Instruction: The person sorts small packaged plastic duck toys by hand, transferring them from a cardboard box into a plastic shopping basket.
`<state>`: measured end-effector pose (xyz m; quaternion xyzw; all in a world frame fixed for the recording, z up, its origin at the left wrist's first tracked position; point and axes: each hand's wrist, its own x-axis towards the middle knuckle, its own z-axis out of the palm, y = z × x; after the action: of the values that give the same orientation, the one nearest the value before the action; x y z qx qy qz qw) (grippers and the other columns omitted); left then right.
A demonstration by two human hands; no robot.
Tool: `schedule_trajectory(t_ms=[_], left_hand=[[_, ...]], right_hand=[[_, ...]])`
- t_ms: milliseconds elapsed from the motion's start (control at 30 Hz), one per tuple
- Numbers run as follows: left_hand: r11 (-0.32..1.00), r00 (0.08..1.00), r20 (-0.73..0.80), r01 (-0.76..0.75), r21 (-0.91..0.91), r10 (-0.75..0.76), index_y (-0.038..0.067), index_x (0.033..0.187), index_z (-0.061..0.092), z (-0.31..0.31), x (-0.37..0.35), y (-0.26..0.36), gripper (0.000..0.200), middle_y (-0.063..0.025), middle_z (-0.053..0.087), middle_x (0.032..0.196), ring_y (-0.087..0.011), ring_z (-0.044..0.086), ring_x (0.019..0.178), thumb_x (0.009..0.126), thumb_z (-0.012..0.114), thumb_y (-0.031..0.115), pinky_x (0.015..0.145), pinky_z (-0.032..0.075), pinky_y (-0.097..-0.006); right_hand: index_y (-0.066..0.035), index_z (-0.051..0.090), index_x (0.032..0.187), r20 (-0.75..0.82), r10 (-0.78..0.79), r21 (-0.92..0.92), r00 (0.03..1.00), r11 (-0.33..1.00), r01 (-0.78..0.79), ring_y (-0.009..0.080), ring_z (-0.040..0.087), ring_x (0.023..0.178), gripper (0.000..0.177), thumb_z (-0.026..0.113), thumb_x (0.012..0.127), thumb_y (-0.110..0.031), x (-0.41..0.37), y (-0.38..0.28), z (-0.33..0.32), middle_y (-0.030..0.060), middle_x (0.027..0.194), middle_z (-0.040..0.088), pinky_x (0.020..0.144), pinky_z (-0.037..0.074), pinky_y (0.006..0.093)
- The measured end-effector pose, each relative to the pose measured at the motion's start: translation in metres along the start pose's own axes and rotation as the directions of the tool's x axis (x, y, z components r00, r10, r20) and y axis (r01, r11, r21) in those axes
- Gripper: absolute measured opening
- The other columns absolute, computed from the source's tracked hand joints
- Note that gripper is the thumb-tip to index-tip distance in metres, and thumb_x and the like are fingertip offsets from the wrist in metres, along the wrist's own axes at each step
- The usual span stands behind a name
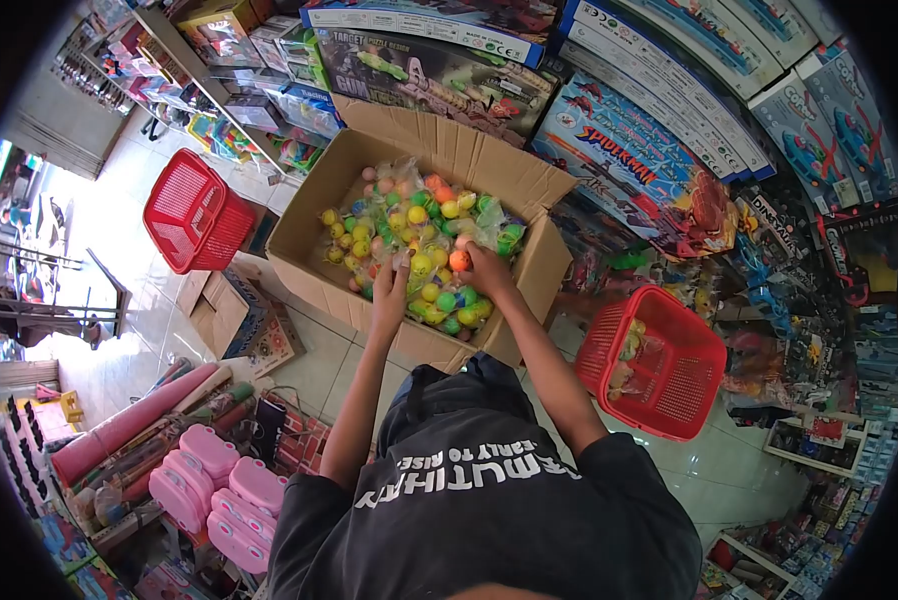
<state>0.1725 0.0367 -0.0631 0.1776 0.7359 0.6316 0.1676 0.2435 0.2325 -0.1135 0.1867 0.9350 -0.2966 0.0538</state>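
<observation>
In front of me stands an open cardboard box (314, 290) holding several clear plastic bags of small coloured balls (421, 268), yellow, green, orange and pink. My left hand (390, 285) reaches over the near side of the box, its fingers closed on the clear plastic of a bag. To its right, my right hand (488, 272) is closed at the bagged balls, beside an orange one. Both hands are inside the box, a short way apart. The fingertips are partly hidden among plastic and balls.
A red basket (659, 415) with a few bagged items stands at right; another red basket (184, 250) is at left. Toy boxes (649, 165) are stacked behind. Smaller cartons (219, 315), rolled material (134, 420) and pink cases (209, 450) line the left.
</observation>
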Motion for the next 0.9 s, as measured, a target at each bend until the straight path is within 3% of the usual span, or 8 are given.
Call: schedule_trajectory(t_ms=[167,233,267,333,367,433,667,900], left_hand=[[0.998,1.0,-0.019,0.016,-0.062,-0.017,-0.003,0.12,0.051,0.0,-0.001,0.001,0.037,-0.0103,0.059,0.101,-0.0152,0.051,0.094,0.096,0.044,0.024,0.085,0.038,-0.0272],[0.994,0.999,-0.021,0.033,-0.101,-0.036,-0.003,0.12,0.052,0.0,-0.003,0.004,0.037,-0.0099,0.058,0.104,-0.0149,0.05,0.098,0.096,0.043,0.025,0.087,0.037,-0.0269],[0.989,0.998,-0.021,0.057,-0.14,-0.06,-0.002,0.12,0.052,-0.001,-0.003,0.005,0.038,-0.0094,0.057,0.107,-0.0145,0.049,0.101,0.096,0.043,0.026,0.09,0.035,-0.0267],[0.982,0.995,-0.002,0.099,-0.158,-0.1,-0.002,0.121,0.051,-0.002,-0.001,0.007,0.039,-0.0087,0.055,0.111,-0.0145,0.047,0.105,0.096,0.042,0.027,0.093,0.034,-0.0265],[0.973,0.989,0.015,0.148,-0.175,-0.147,-0.001,0.122,0.05,-0.003,-0.001,0.007,0.04,-0.008,0.053,0.116,-0.0144,0.045,0.109,0.097,0.041,0.028,0.096,0.032,-0.0263],[0.966,0.99,0.03,0.139,-0.216,-0.136,-0.001,0.123,0.049,0.001,0.0,0.001,0.041,-0.0075,0.051,0.118,-0.0144,0.044,0.11,0.097,0.04,0.028,0.096,0.031,-0.0263],[0.94,0.986,0.156,0.103,-0.324,-0.055,0.001,0.125,0.045,0.025,-0.013,0.021,0.04,-0.0069,0.047,0.121,-0.0152,0.041,0.115,0.097,0.041,0.028,0.099,0.029,-0.0285],[0.951,0.926,0.377,0.099,-0.294,0.02,0.003,0.123,0.047,0.041,-0.027,0.031,0.045,-0.0119,0.046,0.124,-0.0205,0.043,0.117,0.087,0.059,0.027,0.098,0.033,-0.0315]], right_hand=[[-0.008,0.046,0.124,-0.004,0.035,0.105,0.999,0.994,-0.035,0.0308,0.056,0.102,0.066,0.07,0.072,-0.042,-0.008,0.0,-0.011,0.0173,0.112,0.055,0.084,0.047,0.0408],[-0.007,0.042,0.129,-0.004,-0.041,0.41,0.999,0.911,0.039,0.0272,0.057,0.102,0.07,0.068,0.075,-0.043,-0.009,0.003,-0.012,0.0151,0.117,0.055,0.084,0.046,0.0369],[-0.007,0.042,0.129,-0.01,-0.042,0.409,0.999,0.912,0.043,0.0272,0.057,0.102,0.07,0.068,0.075,-0.043,-0.011,0.005,-0.013,0.0151,0.117,0.055,0.084,0.046,0.0369],[-0.005,0.04,0.131,0.072,-0.028,0.686,0.997,0.727,-0.029,0.021,0.056,0.103,0.066,0.065,0.081,-0.039,-0.023,-0.009,-0.03,0.0109,0.117,0.056,0.083,0.045,0.0318],[-0.005,0.04,0.131,0.066,-0.028,0.687,0.997,0.726,-0.025,0.021,0.056,0.103,0.066,0.065,0.081,-0.039,-0.031,-0.017,-0.04,0.0109,0.117,0.056,0.083,0.045,0.0318],[-0.004,0.046,0.125,0.141,0.03,0.831,0.99,0.54,-0.134,0.0124,0.054,0.098,0.047,0.061,0.086,-0.027,-0.046,-0.037,-0.058,0.0044,0.108,0.058,0.082,0.044,0.0275],[-0.003,0.043,0.129,0.106,-0.084,0.89,0.991,0.452,-0.057,0.0129,0.053,0.102,0.055,0.061,0.086,-0.032,-0.068,-0.046,-0.055,0.0056,0.114,0.057,0.083,0.043,0.0267],[-0.001,0.048,0.125,0.153,-0.059,0.767,0.986,0.636,-0.081,0.0122,0.054,0.095,0.052,0.062,0.086,-0.031,-0.098,-0.052,-0.089,0.0078,0.109,0.059,0.081,0.044,0.0276]])
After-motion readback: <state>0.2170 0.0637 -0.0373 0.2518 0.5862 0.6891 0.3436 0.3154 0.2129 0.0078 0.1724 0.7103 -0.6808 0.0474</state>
